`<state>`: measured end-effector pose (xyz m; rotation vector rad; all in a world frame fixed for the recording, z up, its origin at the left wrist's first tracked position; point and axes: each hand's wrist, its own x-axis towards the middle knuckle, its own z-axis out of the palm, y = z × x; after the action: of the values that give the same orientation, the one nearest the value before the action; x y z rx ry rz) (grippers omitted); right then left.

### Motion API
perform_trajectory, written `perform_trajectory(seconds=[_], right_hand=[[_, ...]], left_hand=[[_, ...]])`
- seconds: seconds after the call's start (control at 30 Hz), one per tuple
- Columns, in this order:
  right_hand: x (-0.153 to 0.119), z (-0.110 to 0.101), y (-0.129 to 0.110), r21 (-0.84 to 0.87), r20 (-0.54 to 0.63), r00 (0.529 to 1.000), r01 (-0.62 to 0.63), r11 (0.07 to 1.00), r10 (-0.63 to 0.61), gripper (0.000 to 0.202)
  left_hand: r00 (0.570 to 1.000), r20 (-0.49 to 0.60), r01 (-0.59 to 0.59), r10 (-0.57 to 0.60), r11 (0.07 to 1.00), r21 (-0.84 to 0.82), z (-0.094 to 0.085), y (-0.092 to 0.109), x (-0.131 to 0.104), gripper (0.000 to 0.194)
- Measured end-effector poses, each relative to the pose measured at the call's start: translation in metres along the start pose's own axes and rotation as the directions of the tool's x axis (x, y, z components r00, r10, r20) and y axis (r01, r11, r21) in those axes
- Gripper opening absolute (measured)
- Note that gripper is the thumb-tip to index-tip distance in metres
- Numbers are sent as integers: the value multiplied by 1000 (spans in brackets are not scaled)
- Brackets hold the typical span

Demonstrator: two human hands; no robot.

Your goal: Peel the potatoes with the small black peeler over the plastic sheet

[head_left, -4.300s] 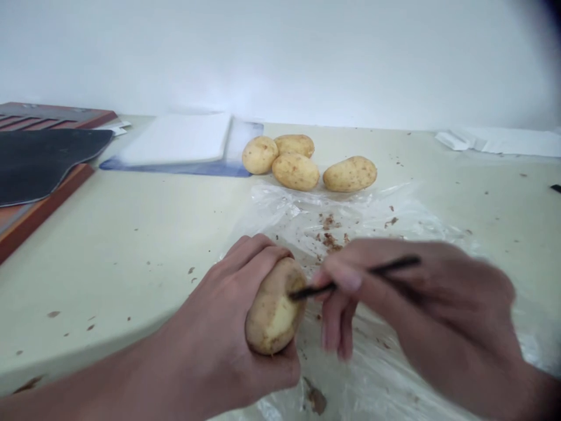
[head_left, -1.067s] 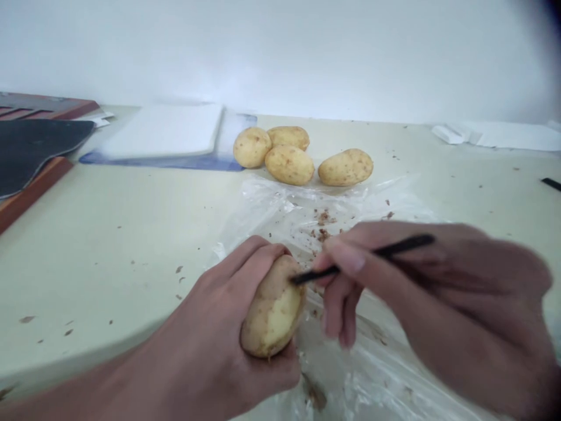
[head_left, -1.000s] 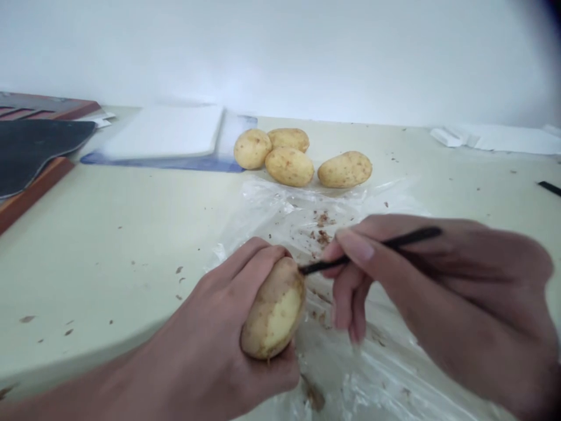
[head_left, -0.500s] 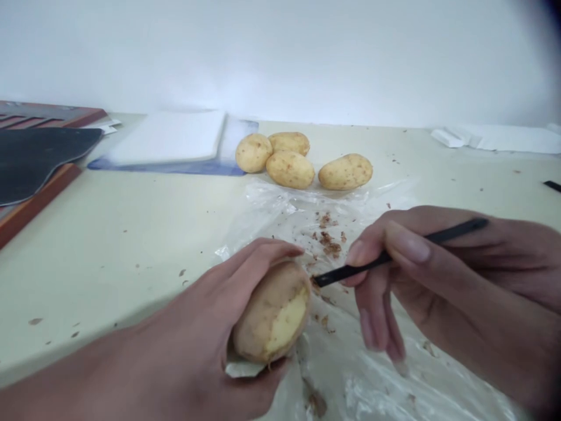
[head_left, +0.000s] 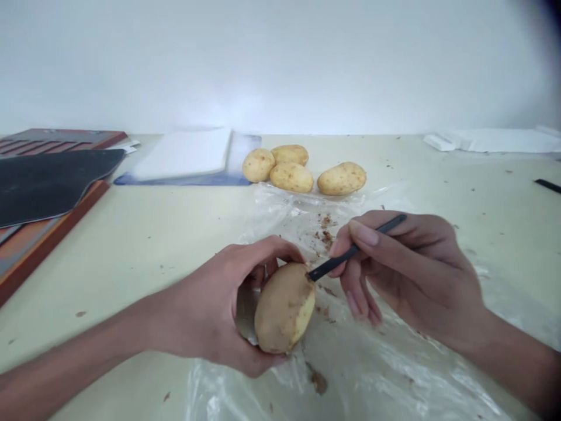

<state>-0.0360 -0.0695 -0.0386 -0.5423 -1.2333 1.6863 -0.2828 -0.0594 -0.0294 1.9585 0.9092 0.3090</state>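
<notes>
My left hand [head_left: 219, 304] is wrapped round a potato [head_left: 280, 313], thumb below and fingers above. Brown skin covers most of this potato, and a bare yellow patch shows along its right side. In my right hand [head_left: 407, 269] a thin black stick-like tool [head_left: 350, 252] is pinched between thumb and fingers like a pen. Its flat tip touches the upper right of the potato, at the edge of the bare patch. Beneath both hands lies a clear plastic sheet [head_left: 350, 374] with brown skin scraps [head_left: 326, 238] scattered on it.
Several potatoes [head_left: 291, 177] rest at the back beyond the plastic. A white pad [head_left: 186, 153] on a blue-edged sheet is at the back left. Farther left, a black mat [head_left: 48, 181] lies over an orange-edged frame [head_left: 85, 219]. White paper [head_left: 504, 140] lies at the back right.
The black tool's tip has moved left onto the potato. My left hand has turned the potato so that less of the bare patch shows. The view has pulled back slightly.
</notes>
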Motion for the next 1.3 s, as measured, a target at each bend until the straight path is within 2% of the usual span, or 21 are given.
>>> perform_trajectory(seconds=[0.13, 0.23, 0.33, 0.47, 0.63, 0.8, 0.93, 1.0, 1.13, 1.3], right_hand=[[-6, 3, 0, -9, 50, 999, 0, 1000, 0, 20], [-9, 6, 0, -19, 48, 999, 2, 1000, -1, 19], [-9, 8, 0, -55, 51, 999, 17, 998, -14, 17], [-8, 6, 1, -94, 95, 995, 53, 994, -44, 19], [-10, 4, 3, -122, 87, 995, 50, 991, -39, 18], [-11, 7, 4, -139, 59, 996, 77, 987, -69, 16], [-13, 12, 5, -243, 113, 985, 152, 958, -128, 16], [-13, 16, 4, -303, 158, 979, 174, 937, -131, 17], [-11, 25, 0, -396, 175, 976, 188, 899, -127, 14], [-5, 28, -3, -575, 250, 961, 246, 780, -119, 14]], left_hand=[[992, -107, -60, 66, 997, 58, -2, -1, -5, 86], [993, -120, 28, -15, 994, 102, -4, -1, -8, 91], [989, -86, 131, -122, 984, 120, -4, 2, -8, 85], [982, -95, 178, -166, 974, 137, -2, 4, -7, 78], [987, -135, 104, -85, 984, 143, 2, 0, -10, 85], [997, -72, 2, 8, 990, 138, 0, 1, -7, 80], [996, -83, 28, -16, 989, 142, 0, 4, -3, 75], [994, -99, 57, -42, 987, 152, 0, 6, -2, 76], [993, -109, 59, -42, 985, 164, 1, 9, -1, 65], [996, -89, 41, -26, 985, 165, 1, 9, 0, 62]])
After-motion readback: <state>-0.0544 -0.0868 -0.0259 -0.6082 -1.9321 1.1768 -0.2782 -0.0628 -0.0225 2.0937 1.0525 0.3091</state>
